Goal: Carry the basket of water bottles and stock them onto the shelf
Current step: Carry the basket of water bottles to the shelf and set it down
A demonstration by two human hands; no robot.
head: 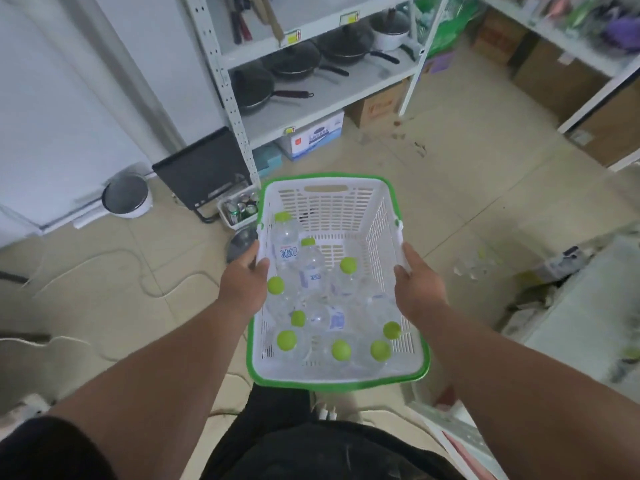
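A white slatted basket [329,202] with a green rim hangs in front of me above the tiled floor. Several clear water bottles [313,268] with green caps fill its near half, some upright, some lying. My left hand [244,284] grips the left rim, thumb over the edge. My right hand [417,284] grips the right rim the same way. A white metal shelf [325,95] stands ahead, past the basket's far end.
Black frying pans [273,88] fill the shelf's middle levels. Cardboard boxes [315,135] sit under it. A small bin of cans [240,209] and a black folded stand [204,171] lie left of the basket. A second shelf [588,64] runs along the right. Clutter lies at right.
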